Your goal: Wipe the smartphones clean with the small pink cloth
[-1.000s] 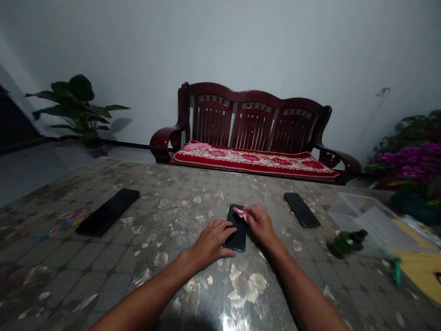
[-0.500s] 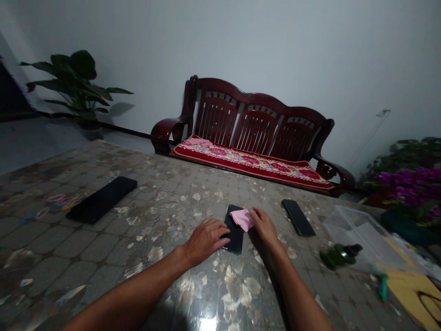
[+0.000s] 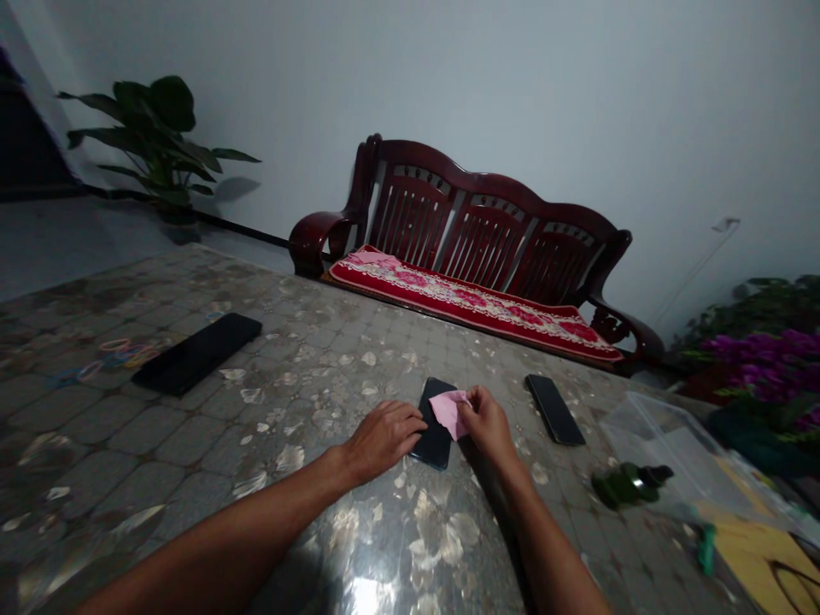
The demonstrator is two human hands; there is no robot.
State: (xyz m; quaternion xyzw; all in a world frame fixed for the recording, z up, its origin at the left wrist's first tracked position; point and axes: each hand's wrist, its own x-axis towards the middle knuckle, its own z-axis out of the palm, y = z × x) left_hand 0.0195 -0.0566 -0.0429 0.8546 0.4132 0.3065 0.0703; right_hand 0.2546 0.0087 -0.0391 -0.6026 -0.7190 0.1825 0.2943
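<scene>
A dark smartphone (image 3: pixel 436 448) lies flat on the table in front of me, its long side pointing away. My left hand (image 3: pixel 388 436) rests palm down at its left edge, fingers stretched out with the tips touching that edge. A small pink cloth (image 3: pixel 448 412) covers part of the phone's upper right side. Pinched between thumb and fingers, its right corner is in my right hand (image 3: pixel 488 423), which is just right of the phone.
Another dark phone (image 3: pixel 554 410) lies to the right, near a green bottle (image 3: pixel 631 484) and a clear plastic box (image 3: pixel 666 427). On the left are a long black object (image 3: pixel 198 352) and several coloured bands (image 3: pixel 128 352). A wooden bench (image 3: pixel 474 213) stands behind the table.
My right hand has closed its fingers on the cloth's corner, and the cloth has shifted slightly. The left hand's thumb has drawn nearer its fingers. The view has turned slightly.
</scene>
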